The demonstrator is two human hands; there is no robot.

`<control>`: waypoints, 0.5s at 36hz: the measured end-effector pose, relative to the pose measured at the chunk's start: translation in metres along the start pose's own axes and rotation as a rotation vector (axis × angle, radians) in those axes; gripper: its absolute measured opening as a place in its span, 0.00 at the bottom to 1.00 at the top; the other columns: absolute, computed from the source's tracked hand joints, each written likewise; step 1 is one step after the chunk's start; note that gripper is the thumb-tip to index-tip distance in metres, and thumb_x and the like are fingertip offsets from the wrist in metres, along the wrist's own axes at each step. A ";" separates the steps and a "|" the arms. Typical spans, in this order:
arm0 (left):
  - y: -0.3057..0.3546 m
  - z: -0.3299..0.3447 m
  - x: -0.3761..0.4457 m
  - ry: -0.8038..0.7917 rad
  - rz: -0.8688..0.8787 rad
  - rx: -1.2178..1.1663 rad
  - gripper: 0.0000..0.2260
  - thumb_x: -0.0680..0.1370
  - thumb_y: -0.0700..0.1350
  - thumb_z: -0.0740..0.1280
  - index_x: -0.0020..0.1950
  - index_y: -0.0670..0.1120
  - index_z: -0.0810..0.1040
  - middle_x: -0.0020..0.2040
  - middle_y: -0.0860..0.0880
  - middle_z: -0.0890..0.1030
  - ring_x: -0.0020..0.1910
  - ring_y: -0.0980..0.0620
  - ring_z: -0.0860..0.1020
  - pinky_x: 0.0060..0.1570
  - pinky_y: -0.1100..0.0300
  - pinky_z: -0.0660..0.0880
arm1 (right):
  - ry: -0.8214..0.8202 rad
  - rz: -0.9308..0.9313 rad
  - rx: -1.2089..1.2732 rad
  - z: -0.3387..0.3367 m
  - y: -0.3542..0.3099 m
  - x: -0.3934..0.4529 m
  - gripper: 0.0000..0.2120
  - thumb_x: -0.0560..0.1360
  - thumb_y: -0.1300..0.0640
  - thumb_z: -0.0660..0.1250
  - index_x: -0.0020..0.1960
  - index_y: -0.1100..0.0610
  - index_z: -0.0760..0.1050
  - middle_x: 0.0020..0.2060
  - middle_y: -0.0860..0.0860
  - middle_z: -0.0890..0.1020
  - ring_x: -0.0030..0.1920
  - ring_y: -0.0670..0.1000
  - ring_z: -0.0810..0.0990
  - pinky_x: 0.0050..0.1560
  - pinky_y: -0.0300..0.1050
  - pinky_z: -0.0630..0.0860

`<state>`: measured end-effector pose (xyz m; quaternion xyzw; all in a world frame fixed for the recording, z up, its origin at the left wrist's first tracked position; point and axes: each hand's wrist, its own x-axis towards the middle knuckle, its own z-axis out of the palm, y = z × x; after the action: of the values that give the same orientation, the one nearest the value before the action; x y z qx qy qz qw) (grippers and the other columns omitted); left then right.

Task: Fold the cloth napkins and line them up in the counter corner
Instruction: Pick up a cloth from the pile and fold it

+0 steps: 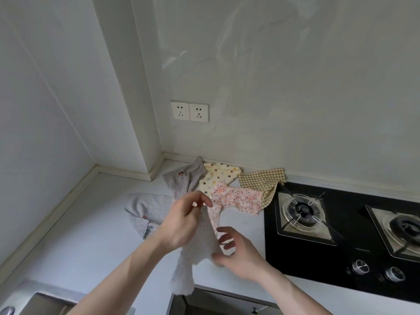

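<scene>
The person holds a grey napkin [202, 242] in the air above the counter [95, 223], near its front edge. The left hand [181, 221] pinches the top of the cloth between thumb and fingertips, the fingers [202, 198] curled together on the fabric. The right hand [238, 253] grips the napkin's lower right edge with the thumb underneath; its other fingers are spread loosely apart above the cloth. The rest of the grey napkin hangs down past the front edge of the counter, its scalloped hem at the bottom.

Five more napkins lie unfolded and crumpled toward the back corner of the counter. A grey dotted napkin [145, 210] lies nearest the left side, partly behind the left hand. A second grey floral napkin [184, 178] lies bunched against the back wall. Beside it a cream polka-dot napkin [218, 176] overlaps it, touching the back edge. A pink floral napkin [238, 198] lies over the lower part of the polka-dot one. A tan gingham napkin [263, 180] sits furthest right, its corner draped onto the black gas hob [341, 258].

The hob fills the right part of the counter, with two burners and two knobs. A double wall socket [189, 112] is set above the back corner. A corner of a steel sink [45, 301] shows at the front left.
</scene>
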<state>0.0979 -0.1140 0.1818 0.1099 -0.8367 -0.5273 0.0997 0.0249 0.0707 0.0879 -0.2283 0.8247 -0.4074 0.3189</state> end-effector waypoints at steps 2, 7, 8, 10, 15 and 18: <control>0.005 0.002 0.001 -0.022 -0.009 -0.004 0.15 0.74 0.41 0.54 0.47 0.54 0.79 0.44 0.48 0.78 0.37 0.57 0.72 0.39 0.62 0.70 | 0.044 -0.005 -0.014 -0.002 0.001 0.000 0.23 0.71 0.46 0.74 0.63 0.37 0.70 0.49 0.44 0.79 0.45 0.43 0.78 0.41 0.32 0.74; 0.008 0.007 0.001 -0.094 -0.023 -0.015 0.15 0.71 0.41 0.54 0.38 0.51 0.80 0.35 0.56 0.78 0.35 0.59 0.72 0.39 0.62 0.67 | 0.040 -0.053 -0.179 -0.011 0.010 -0.001 0.05 0.70 0.47 0.72 0.43 0.45 0.78 0.46 0.44 0.78 0.46 0.43 0.77 0.45 0.37 0.74; 0.011 0.007 0.001 -0.117 -0.035 0.003 0.13 0.70 0.41 0.55 0.36 0.50 0.79 0.32 0.57 0.76 0.33 0.60 0.71 0.37 0.64 0.66 | 0.039 -0.064 -0.177 -0.013 0.010 -0.001 0.05 0.70 0.48 0.73 0.40 0.46 0.77 0.48 0.44 0.77 0.49 0.42 0.77 0.46 0.36 0.72; 0.014 0.006 -0.001 -0.172 -0.065 0.052 0.11 0.69 0.43 0.56 0.33 0.48 0.77 0.27 0.56 0.72 0.29 0.59 0.67 0.33 0.64 0.64 | 0.028 -0.089 -0.147 -0.016 0.010 -0.003 0.06 0.69 0.50 0.72 0.37 0.48 0.75 0.53 0.40 0.76 0.56 0.40 0.75 0.51 0.36 0.70; 0.011 0.004 -0.006 -0.220 -0.113 0.118 0.11 0.70 0.45 0.57 0.29 0.48 0.74 0.29 0.53 0.70 0.31 0.55 0.66 0.37 0.57 0.65 | -0.023 -0.112 -0.071 -0.024 0.005 -0.010 0.06 0.70 0.52 0.67 0.36 0.50 0.73 0.53 0.37 0.83 0.59 0.35 0.77 0.60 0.34 0.71; 0.015 0.003 -0.010 -0.204 -0.135 0.088 0.12 0.71 0.47 0.58 0.27 0.49 0.72 0.29 0.51 0.72 0.32 0.54 0.67 0.39 0.56 0.66 | -0.039 -0.138 -0.050 -0.025 0.003 -0.014 0.12 0.68 0.45 0.68 0.35 0.51 0.69 0.40 0.44 0.83 0.43 0.42 0.79 0.47 0.33 0.72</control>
<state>0.1056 -0.1016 0.1935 0.1162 -0.8555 -0.5039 -0.0264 0.0161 0.0943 0.1012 -0.3003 0.8107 -0.4030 0.3002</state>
